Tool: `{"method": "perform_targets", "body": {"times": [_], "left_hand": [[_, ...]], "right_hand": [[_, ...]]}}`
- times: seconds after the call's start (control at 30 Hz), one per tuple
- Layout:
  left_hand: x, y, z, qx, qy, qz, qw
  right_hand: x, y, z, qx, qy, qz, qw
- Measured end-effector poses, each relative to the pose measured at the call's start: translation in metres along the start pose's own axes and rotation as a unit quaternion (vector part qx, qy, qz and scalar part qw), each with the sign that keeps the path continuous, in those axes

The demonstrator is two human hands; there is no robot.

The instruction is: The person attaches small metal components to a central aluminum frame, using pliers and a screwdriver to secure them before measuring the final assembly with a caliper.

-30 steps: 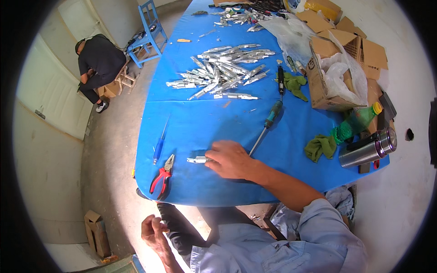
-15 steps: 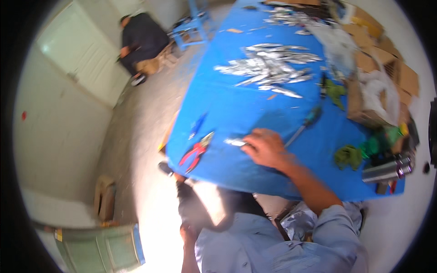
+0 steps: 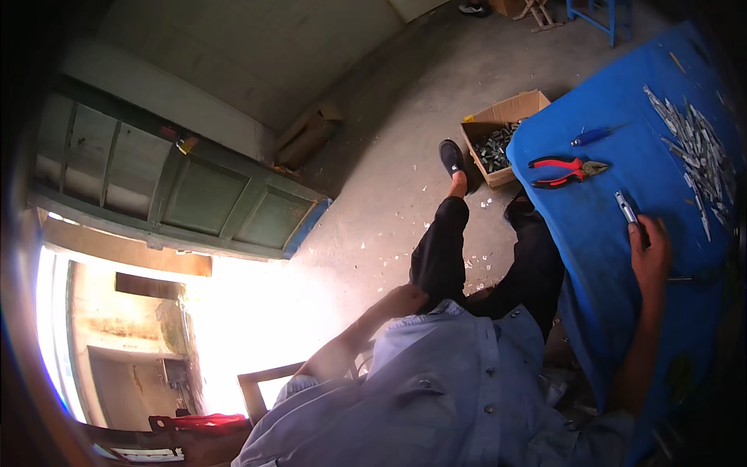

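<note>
My right hand (image 3: pixel 652 247) is closed on a slim silver metal piece (image 3: pixel 625 205), pinched near its lower end above the blue-covered table (image 3: pixel 615 272). Just beyond it lie pliers (image 3: pixel 572 170) with red and black handles, jaws pointing right. A small blue-handled tool (image 3: pixel 591 137) rests past the pliers. Further right is a heap of similar silver pieces (image 3: pixel 696 148). Part of a thin metal shaft (image 3: pixel 679 279) shows beside my right wrist. My left hand (image 3: pixel 408 298) rests on my thigh, away from the table; its fingers are mostly hidden.
An open cardboard box (image 3: pixel 523 106) of dark small parts stands on the floor against the table's left side. Pale scraps dot the floor (image 3: pixel 373 194). A green panelled door (image 3: pixel 206 194) is at left, a blue chair (image 3: pixel 611 19) at the far end.
My view has swung down and left, bringing the floor box and my legs into sight. The silver piece stays in my right hand; my left hand is still at my thigh.
</note>
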State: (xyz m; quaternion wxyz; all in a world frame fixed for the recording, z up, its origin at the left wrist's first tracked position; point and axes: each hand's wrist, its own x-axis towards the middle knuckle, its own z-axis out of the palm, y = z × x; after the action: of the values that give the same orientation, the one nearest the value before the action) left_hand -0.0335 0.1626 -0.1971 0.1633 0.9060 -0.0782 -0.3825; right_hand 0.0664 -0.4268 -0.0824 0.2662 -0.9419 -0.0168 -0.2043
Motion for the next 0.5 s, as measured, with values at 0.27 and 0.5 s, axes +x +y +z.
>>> {"method": "perform_targets", "body": {"times": [0.27,0.5], "left_hand": [[-0.032,0.040,-0.065,0.181,0.023,0.131,0.975],[0.008,0.006,-0.160,-0.028,0.518,0.048,0.854]], "right_hand": [[0.002,0.011,0.003,-0.019,-0.076,0.131,0.988],[-0.005,0.033,0.005,-0.098,-0.117,0.125,0.980]]}}
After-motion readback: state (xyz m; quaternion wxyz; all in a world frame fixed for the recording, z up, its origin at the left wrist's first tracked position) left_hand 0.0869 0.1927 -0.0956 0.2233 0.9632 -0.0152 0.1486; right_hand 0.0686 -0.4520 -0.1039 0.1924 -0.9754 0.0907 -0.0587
